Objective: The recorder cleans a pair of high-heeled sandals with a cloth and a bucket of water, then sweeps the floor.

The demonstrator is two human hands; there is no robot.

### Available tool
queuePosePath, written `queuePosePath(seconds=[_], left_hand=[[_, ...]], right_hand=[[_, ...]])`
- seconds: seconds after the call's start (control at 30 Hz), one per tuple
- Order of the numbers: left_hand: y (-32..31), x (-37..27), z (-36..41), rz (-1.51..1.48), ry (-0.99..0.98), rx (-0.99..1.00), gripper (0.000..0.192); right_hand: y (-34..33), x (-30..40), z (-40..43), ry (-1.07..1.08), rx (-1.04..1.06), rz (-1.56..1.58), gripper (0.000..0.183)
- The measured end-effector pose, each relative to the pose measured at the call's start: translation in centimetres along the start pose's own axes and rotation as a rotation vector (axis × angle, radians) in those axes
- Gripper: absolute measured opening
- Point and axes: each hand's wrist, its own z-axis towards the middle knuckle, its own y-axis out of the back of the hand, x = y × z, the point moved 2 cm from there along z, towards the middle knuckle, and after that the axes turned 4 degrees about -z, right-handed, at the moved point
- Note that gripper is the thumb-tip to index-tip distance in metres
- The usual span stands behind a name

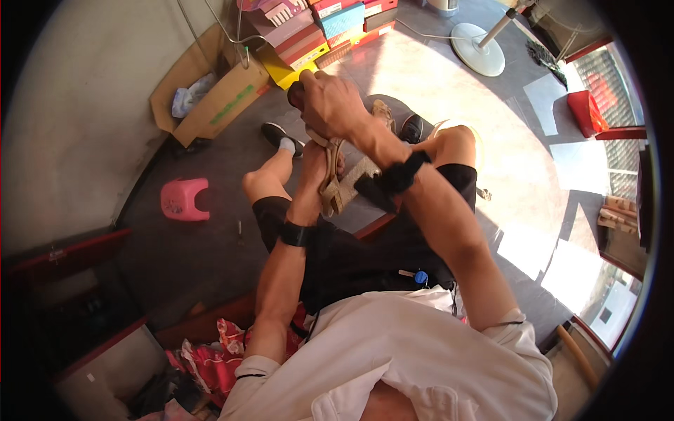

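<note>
My left hand (314,160) grips a beige strapped sandal (347,188) with a thick, rough-textured sole, held above my lap between my knees. Over its far end is my right hand (333,104), closed round a dark rounded object (296,96) whose kind I cannot tell. The right hand hides part of the sandal's far end. A second beige sandal (383,111) shows beyond my right forearm, partly covered. Both wrists wear black bands, and a blue round-topped item (420,277) lies on my dark shorts.
Stacked shoe boxes (345,26) stand ahead, beside an open cardboard box (224,105) along the wall. A pink plastic stool (184,200) is at left. The round base of a stand (476,50) and a red bin (585,113) are at right. Red patterned cloth (210,368) lies behind my left elbow.
</note>
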Motion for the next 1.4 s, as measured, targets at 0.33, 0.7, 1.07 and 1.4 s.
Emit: queuePosePath(seconds=[0.33, 0.7, 1.07, 1.4], left_hand=[[-0.4, 0.2, -2.9, -0.327, -0.075, -0.184, 0.034], [2.1, -0.5, -0.6, -0.434, -0.414, -0.229, 0.026], [-1.9, -3.7, -1.1, -0.379, -0.397, -0.237, 0.019], [-0.3, -5.4, 2.4, -0.344, -0.556, -0.24, 0.035]], right_hand=[[4.9, -7.7, 1.4, -0.328, -0.101, 0.731, 0.036], [1.1, 1.9, -13.7, -0.343, 0.001, 0.62, 0.034], [-2.0, -4.8, -5.8, -0.426, -0.156, 0.422, 0.029], [-2.2, -0.7, -7.3, -0.79, 0.009, 1.23, 0.043]])
